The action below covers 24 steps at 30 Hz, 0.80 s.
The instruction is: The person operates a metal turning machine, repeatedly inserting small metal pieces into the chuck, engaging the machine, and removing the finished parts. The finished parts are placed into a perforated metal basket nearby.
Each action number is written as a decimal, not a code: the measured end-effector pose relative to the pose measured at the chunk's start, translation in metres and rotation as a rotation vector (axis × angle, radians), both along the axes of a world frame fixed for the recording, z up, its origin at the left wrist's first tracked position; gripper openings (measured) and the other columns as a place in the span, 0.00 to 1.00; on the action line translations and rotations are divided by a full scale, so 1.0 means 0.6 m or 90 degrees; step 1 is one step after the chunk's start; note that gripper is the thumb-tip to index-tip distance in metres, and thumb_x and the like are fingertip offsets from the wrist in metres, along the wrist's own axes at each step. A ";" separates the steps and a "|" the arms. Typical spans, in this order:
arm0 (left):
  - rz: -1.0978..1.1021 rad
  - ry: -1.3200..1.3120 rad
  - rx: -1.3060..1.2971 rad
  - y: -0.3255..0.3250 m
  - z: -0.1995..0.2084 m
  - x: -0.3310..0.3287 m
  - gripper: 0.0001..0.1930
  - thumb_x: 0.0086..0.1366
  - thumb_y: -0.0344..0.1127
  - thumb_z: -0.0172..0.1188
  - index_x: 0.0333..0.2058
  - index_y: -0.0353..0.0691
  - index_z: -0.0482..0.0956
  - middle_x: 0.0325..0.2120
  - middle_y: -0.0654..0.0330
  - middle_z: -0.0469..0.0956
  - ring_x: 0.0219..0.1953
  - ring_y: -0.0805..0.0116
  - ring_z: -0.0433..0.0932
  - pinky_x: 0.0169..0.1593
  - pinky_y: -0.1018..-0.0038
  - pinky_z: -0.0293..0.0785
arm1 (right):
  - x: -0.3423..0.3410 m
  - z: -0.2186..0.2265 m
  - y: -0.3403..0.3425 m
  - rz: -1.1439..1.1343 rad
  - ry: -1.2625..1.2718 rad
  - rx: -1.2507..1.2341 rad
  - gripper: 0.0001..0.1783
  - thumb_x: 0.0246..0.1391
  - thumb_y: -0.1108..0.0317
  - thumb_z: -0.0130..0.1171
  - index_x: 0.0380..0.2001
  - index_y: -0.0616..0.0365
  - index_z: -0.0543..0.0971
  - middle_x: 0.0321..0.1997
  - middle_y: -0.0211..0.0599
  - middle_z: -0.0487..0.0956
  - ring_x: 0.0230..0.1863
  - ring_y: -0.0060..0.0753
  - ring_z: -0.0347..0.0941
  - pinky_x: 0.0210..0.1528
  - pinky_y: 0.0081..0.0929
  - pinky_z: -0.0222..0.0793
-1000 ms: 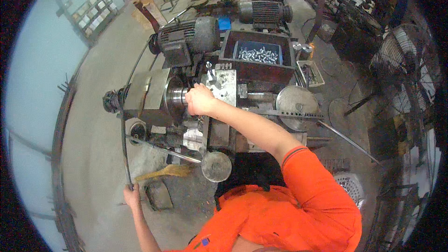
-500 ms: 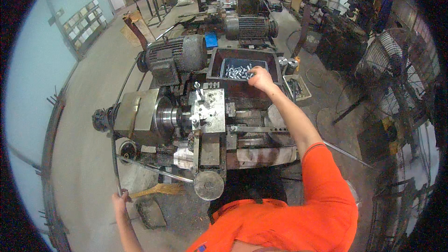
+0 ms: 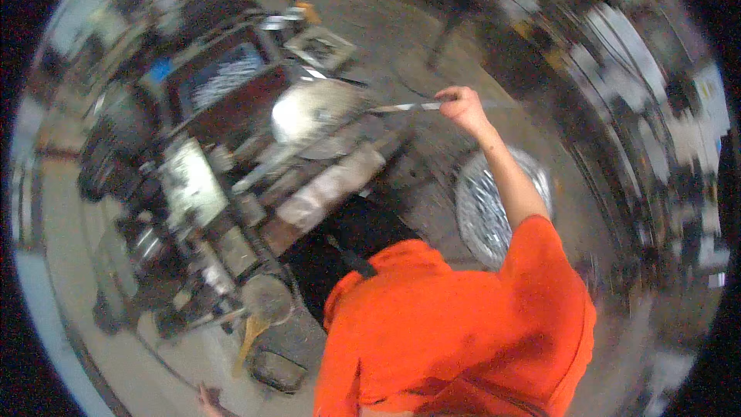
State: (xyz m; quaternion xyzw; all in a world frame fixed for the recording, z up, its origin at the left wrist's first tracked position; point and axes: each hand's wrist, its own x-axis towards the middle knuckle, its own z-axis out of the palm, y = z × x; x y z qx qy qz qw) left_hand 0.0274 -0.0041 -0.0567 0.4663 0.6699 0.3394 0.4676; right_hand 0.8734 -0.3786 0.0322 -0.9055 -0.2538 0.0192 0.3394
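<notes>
My right hand [image 3: 463, 110] is closed around the outer end of a metal lever [image 3: 405, 108]. That lever sticks out from beside a pale round disc [image 3: 316, 112] on the lathe's right side. Low at the left, my left hand [image 3: 208, 401] is smeared by motion and partly cut off. A long dark rod [image 3: 166, 363] runs down to it, and its fingers seem wrapped round the end. The lathe's pale tool block [image 3: 193, 177] lies between the two hands. Beyond it, a dark box [image 3: 176, 100] holds a tray of small shiny metal parts [image 3: 228, 76].
A round basin of shiny metal pieces [image 3: 502, 201] stands on the floor beside my right arm. Behind the lathe are a pale tray [image 3: 320, 48] and metal cylinders [image 3: 278, 23]. A brush [image 3: 251, 340] and a dark pan [image 3: 278, 371] lie near the lathe's front.
My right hand has left the small parts in the box and now grips the lever farther right. The view has swung right, blurring the scene; my left hand sits lower in it.
</notes>
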 end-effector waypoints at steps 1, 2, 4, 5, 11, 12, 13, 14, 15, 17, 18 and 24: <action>-0.010 0.008 -0.028 0.048 0.010 0.033 0.17 0.56 0.38 0.60 0.38 0.29 0.73 0.19 0.61 0.70 0.21 0.73 0.68 0.28 0.73 0.69 | -0.013 0.001 -0.097 -0.103 0.005 -0.031 0.22 0.29 0.63 0.58 0.34 0.56 0.81 0.26 0.46 0.79 0.31 0.36 0.77 0.37 0.30 0.72; -0.015 0.014 -0.056 0.060 0.010 0.052 0.17 0.56 0.38 0.60 0.38 0.29 0.73 0.19 0.62 0.70 0.21 0.73 0.68 0.28 0.73 0.69 | -0.032 0.001 -0.174 -0.182 0.028 -0.051 0.19 0.31 0.63 0.58 0.32 0.55 0.81 0.26 0.45 0.79 0.30 0.39 0.77 0.37 0.31 0.73; -0.012 0.022 -0.088 0.065 -0.001 0.072 0.18 0.56 0.38 0.60 0.38 0.29 0.73 0.19 0.62 0.70 0.21 0.73 0.68 0.28 0.73 0.69 | -0.060 -0.060 -0.340 -0.187 -0.141 -0.218 0.13 0.33 0.62 0.56 0.25 0.54 0.82 0.29 0.43 0.80 0.33 0.43 0.76 0.39 0.33 0.72; -0.013 0.025 -0.096 0.065 -0.004 0.076 0.18 0.56 0.38 0.60 0.38 0.29 0.73 0.19 0.62 0.70 0.21 0.73 0.69 0.28 0.73 0.69 | -0.075 -0.089 -0.404 -0.183 -0.136 -0.328 0.13 0.33 0.62 0.55 0.25 0.55 0.82 0.31 0.42 0.80 0.36 0.43 0.76 0.43 0.31 0.70; -0.021 0.036 -0.085 0.091 0.009 0.115 0.19 0.55 0.39 0.60 0.39 0.29 0.73 0.19 0.62 0.70 0.21 0.73 0.69 0.28 0.73 0.69 | -0.117 -0.233 -0.414 -0.282 0.017 -0.348 0.10 0.35 0.62 0.55 0.22 0.50 0.82 0.33 0.40 0.79 0.38 0.43 0.75 0.41 0.32 0.72; -0.016 0.034 -0.082 0.089 0.014 0.104 0.19 0.55 0.39 0.60 0.39 0.29 0.73 0.19 0.62 0.70 0.21 0.73 0.69 0.28 0.73 0.69 | -0.109 -0.243 -0.395 -0.345 0.049 -0.344 0.10 0.38 0.61 0.53 0.25 0.46 0.81 0.36 0.36 0.79 0.39 0.42 0.75 0.40 0.33 0.72; -0.014 0.035 -0.080 0.087 0.017 0.102 0.19 0.55 0.39 0.60 0.39 0.29 0.73 0.19 0.62 0.70 0.21 0.73 0.69 0.28 0.74 0.69 | -0.088 -0.256 -0.388 -0.249 0.000 -0.428 0.11 0.38 0.59 0.53 0.26 0.46 0.81 0.35 0.36 0.79 0.38 0.42 0.75 0.41 0.33 0.71; -0.008 0.033 -0.075 0.084 0.022 0.096 0.19 0.55 0.40 0.60 0.39 0.29 0.73 0.19 0.62 0.70 0.21 0.73 0.69 0.28 0.74 0.69 | -0.059 -0.266 -0.378 -0.152 -0.051 -0.509 0.12 0.38 0.58 0.53 0.27 0.46 0.81 0.34 0.37 0.80 0.37 0.41 0.75 0.42 0.33 0.71; -0.010 0.031 -0.076 0.087 0.019 0.096 0.19 0.55 0.40 0.60 0.39 0.29 0.73 0.19 0.62 0.70 0.21 0.73 0.69 0.28 0.74 0.69 | -0.029 -0.293 -0.395 -0.059 -0.102 -0.596 0.14 0.37 0.57 0.53 0.28 0.46 0.81 0.33 0.37 0.80 0.37 0.41 0.75 0.44 0.34 0.70; -0.001 0.027 -0.066 0.075 0.021 0.080 0.19 0.55 0.40 0.60 0.39 0.28 0.73 0.19 0.62 0.70 0.21 0.74 0.69 0.28 0.74 0.69 | 0.014 -0.341 -0.403 -0.117 0.030 -0.494 0.17 0.44 0.56 0.49 0.33 0.50 0.80 0.39 0.37 0.79 0.43 0.40 0.74 0.47 0.35 0.68; 0.008 0.023 -0.052 0.068 0.026 0.073 0.19 0.55 0.40 0.60 0.39 0.28 0.73 0.19 0.62 0.70 0.21 0.74 0.69 0.28 0.74 0.69 | 0.025 -0.344 -0.381 -0.162 0.080 -0.504 0.17 0.45 0.56 0.48 0.34 0.51 0.80 0.40 0.38 0.79 0.44 0.40 0.73 0.47 0.35 0.68; -0.154 0.655 0.093 0.018 0.100 0.140 0.26 0.52 0.46 0.61 0.43 0.30 0.72 0.29 0.51 0.77 0.35 0.58 0.75 0.41 0.58 0.69 | 0.027 -0.321 -0.376 -0.108 -0.028 -0.479 0.14 0.44 0.58 0.52 0.24 0.57 0.80 0.29 0.49 0.77 0.34 0.51 0.74 0.39 0.41 0.69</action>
